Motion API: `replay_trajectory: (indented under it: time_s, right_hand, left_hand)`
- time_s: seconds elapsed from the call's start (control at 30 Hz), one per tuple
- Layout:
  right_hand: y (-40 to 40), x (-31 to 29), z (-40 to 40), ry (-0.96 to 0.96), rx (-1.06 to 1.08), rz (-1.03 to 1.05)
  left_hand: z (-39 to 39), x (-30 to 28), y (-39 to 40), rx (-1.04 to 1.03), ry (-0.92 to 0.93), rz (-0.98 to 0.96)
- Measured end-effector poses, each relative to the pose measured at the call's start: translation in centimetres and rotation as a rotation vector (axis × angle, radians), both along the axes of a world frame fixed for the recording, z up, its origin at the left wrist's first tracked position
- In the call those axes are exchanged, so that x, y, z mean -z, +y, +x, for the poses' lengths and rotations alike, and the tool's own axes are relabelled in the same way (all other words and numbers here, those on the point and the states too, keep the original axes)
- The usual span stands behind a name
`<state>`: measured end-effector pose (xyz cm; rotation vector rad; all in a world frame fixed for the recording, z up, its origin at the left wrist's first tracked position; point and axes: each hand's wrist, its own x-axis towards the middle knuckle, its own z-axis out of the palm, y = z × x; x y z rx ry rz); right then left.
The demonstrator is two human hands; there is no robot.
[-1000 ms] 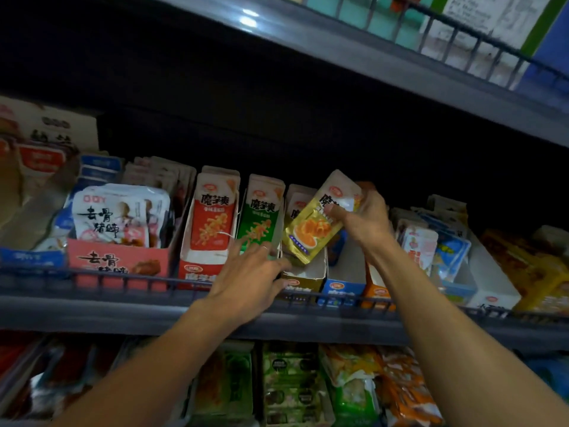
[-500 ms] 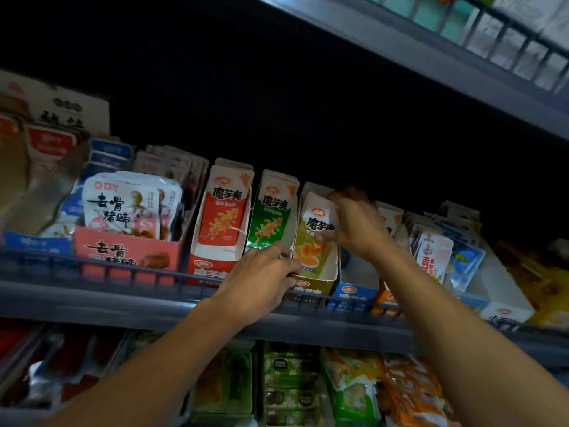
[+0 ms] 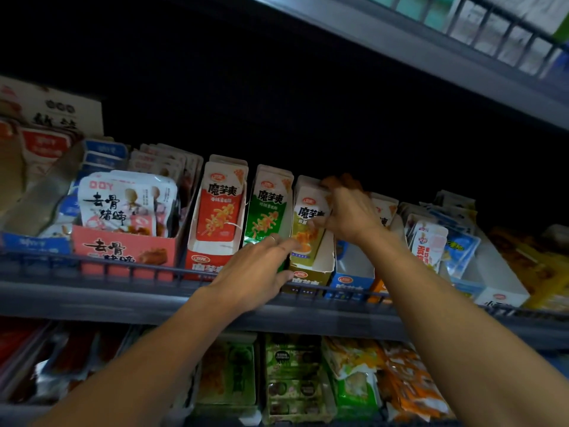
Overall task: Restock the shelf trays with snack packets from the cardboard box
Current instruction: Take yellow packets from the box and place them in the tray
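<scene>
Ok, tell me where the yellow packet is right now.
Head view, centre: the yellow packet stands in the yellow tray, right of the green packets, gripped by the right hand.

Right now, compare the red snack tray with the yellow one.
The red tray holds a red-and-white packet standing untouched; the yellow tray holds a yellow packet gripped by the right hand. The left hand rests at the yellow tray's front, not the red one's. Both are narrow cardboard trays with the same printed brand.

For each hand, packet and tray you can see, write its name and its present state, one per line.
Yellow packet: upright in its tray, gripped.
Right hand: grips the yellow packet.
Left hand: fingers straight, touching the tray front.
Yellow tray: partly filled.
Blue tray: front looks empty.
</scene>
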<state>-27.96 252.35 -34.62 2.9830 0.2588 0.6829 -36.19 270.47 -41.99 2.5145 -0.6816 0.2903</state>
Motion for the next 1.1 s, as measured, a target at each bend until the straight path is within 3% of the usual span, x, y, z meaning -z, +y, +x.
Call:
replay_trajectory:
  time_s: [0.27, 0.6, 1.1]
  right_hand:
    - [0.9, -1.4, -4.9, -0.030, -0.120, 0.190]
    - [5.9, 1.1, -15.6, 0.129, -0.337, 0.199]
    - [26.4, 9.5, -23.5, 0.518, -0.710, 0.159]
  left_hand:
    - [-2.2, -2.1, 1.6, -0.041, -0.136, -0.073]
    - [-12.1, -1.3, 7.2, -0.082, -0.106, 0.069]
    - [-26.9, 6.0, 26.0, -0.437, 0.075, 0.144]
